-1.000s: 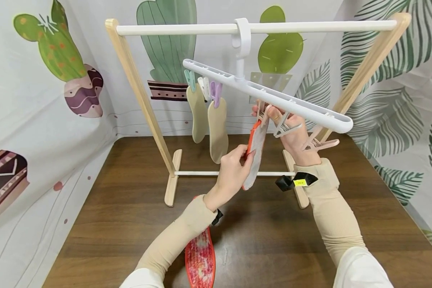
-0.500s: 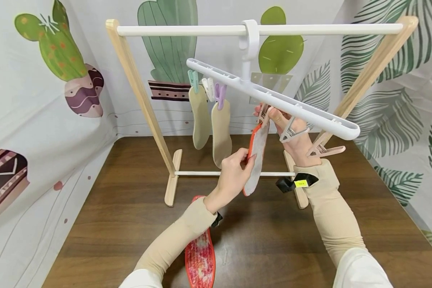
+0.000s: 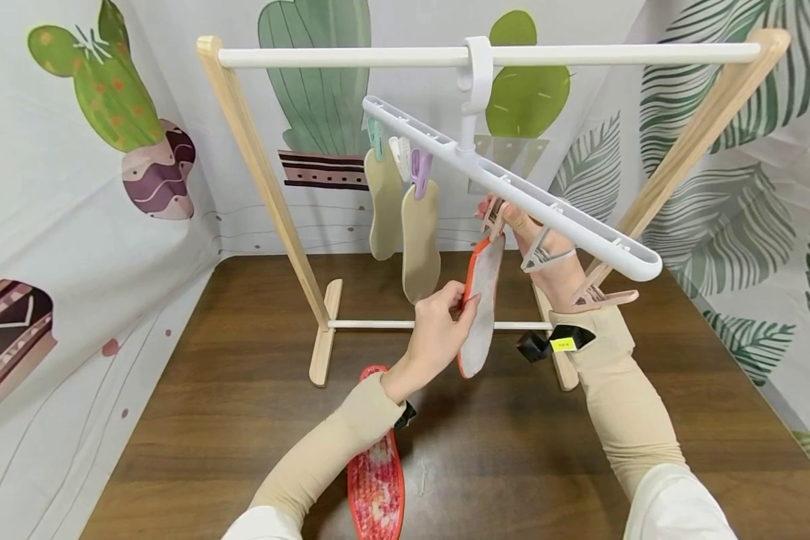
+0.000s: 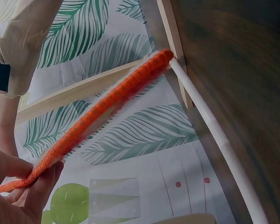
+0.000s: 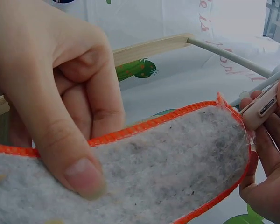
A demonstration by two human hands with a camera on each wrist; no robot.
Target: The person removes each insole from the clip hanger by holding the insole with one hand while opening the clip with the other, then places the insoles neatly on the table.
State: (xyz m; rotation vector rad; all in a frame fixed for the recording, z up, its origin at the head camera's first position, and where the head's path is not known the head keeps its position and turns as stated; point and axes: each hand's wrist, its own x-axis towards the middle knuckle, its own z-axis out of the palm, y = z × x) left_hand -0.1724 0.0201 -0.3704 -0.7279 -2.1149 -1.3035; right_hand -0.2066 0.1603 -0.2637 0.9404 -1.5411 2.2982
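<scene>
In the head view, my left hand (image 3: 435, 330) pinches the edge of an insole (image 3: 482, 300) with a grey underside and orange stitched rim. My right hand (image 3: 559, 279) holds a pink clothespin (image 3: 494, 216) at the insole's top end. In the right wrist view, the clothespin (image 5: 262, 109) meets the insole's (image 5: 177, 158) rounded tip; whether it bites there is unclear. The left wrist view shows the insole (image 4: 107, 102) edge-on. The clothespin hangs under a white clip hanger (image 3: 533, 196), hooked on the rack's white rod (image 3: 344, 58).
Two beige insoles hang at the hanger's left, one on a teal clip (image 3: 376, 139), one on a purple clip (image 3: 420, 172). A grey clip (image 3: 547, 259) and a pink clip (image 3: 604, 298) dangle by my right wrist. A red patterned insole (image 3: 376, 487) lies on the table (image 3: 209, 420).
The hanger's hook has shifted right along the rod, and the hanger has turned, its right end lower in view. The held insole has dropped slightly; both hands keep their holds.
</scene>
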